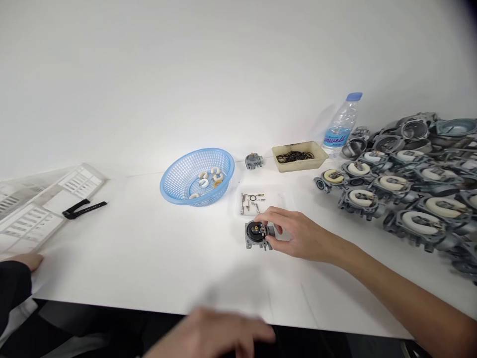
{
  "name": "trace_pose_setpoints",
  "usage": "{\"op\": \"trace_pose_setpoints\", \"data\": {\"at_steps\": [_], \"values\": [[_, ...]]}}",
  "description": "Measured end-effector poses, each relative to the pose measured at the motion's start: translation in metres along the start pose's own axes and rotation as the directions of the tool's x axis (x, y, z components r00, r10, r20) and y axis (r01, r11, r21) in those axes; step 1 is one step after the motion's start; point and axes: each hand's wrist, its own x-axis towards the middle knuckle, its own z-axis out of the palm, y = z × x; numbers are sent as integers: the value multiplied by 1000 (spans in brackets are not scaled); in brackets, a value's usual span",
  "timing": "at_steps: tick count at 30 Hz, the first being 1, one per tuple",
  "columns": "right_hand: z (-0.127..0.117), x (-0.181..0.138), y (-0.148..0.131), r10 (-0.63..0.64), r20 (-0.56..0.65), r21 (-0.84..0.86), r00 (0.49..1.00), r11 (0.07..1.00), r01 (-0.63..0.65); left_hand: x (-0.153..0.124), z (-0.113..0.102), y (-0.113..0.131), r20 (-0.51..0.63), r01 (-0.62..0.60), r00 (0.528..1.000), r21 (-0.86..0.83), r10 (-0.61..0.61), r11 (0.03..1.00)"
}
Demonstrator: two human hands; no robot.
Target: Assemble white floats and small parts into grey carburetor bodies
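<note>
Right hand (294, 238) is out over the middle of the white desk (149, 268), thumb and fingers clamped on the right side of a small grey metal carburettor body (255, 234), which sits flat on the desk with its dark round opening facing up. Left hand (212, 333) hangs low at the near edge, blurred, and I cannot tell whether it is open or closed.

Just beyond the carburettor lies a scatter of tiny loose pins, springs and a black ring (252, 201). Further back and to the left is a blue plastic mesh basket (175, 184) with white horseshoe-shaped floats (208, 178) inside. On the far right are a beige tray (300, 165) of black rubber rings, a clear water bottle (341, 127) and a big heap of grey carburettors (410, 189). Another person's hand (24, 261) rests at the far left.

The risk, as I judge it: with only one side of the body gripped, it could twist or skid, and a knuckle swung forward could sweep those tiny parts across the desk.
</note>
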Motion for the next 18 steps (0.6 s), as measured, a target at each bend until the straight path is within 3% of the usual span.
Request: {"op": "trace_pose_setpoints", "data": {"at_steps": [2,3,4,6,10,14,16,18], "values": [[-1,0,-1,15,-5,17,1000,1000,-15,37,-30,7,-182,-81,980,9,81,997],[-1,1,-2,17,-8,28,1000,999,-16,57,-42,10,-299,-145,943,37,150,989],[-2,1,-3,15,-14,37,1000,999,-14,78,-53,12,-350,-221,907,83,236,972],[-4,1,-4,13,-18,56,1000,998,-12,116,-64,15,-334,-357,853,186,400,916],[-6,3,-5,57,21,92,998,994,-58,159,-52,5,-286,-443,802,304,525,843],[-3,2,-2,77,40,100,996,992,-81,167,-31,-10,-410,-531,682,292,606,796],[-1,1,0,71,51,107,996,991,-76,167,-25,-14,-445,-557,672,223,592,800],[1,0,1,56,50,113,997,992,-61,165,-23,-17,-452,-559,691,160,564,813]]}}
